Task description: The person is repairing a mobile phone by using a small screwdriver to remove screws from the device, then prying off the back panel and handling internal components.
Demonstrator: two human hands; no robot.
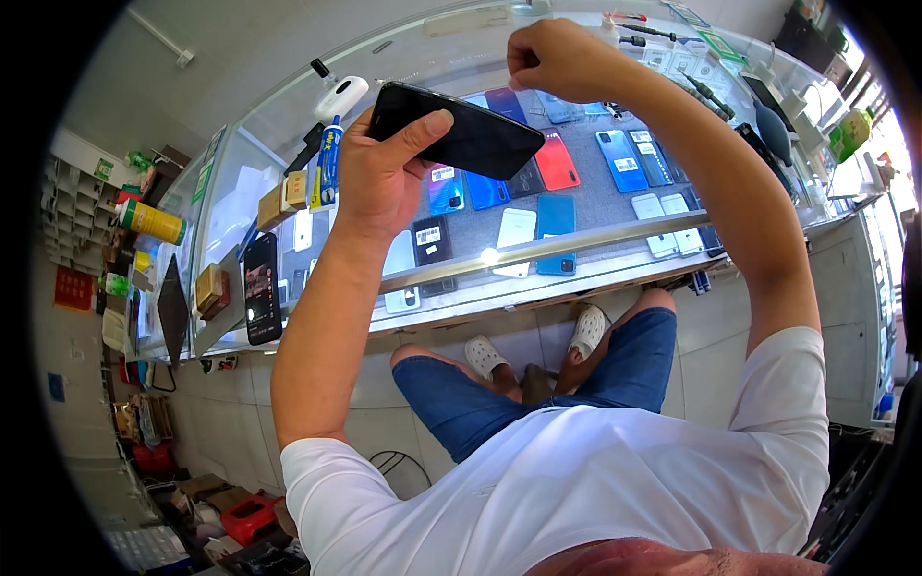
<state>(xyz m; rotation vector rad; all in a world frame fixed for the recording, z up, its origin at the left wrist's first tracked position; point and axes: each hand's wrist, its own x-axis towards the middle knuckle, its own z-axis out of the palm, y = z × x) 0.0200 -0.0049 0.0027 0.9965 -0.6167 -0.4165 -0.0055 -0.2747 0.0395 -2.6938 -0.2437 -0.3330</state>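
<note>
My left hand grips a black smartphone tilted over the glass counter, with its thumb lying across the dark screen. My right hand is raised beyond the phone, near the back edge, fingers curled; whatever they hold, if anything, is hidden. Rows of phones in blue, red, white and black show under the glass. Beside my left wrist stand a blue glue tube and small cardboard boxes. Another phone with a lit screen rests left of my forearm.
A white oval device sits at the back left. Slim tools, a dark rubber blower and green bottles crowd the right end. A yellow canister stands at the left. The counter's metal front edge runs above my knees.
</note>
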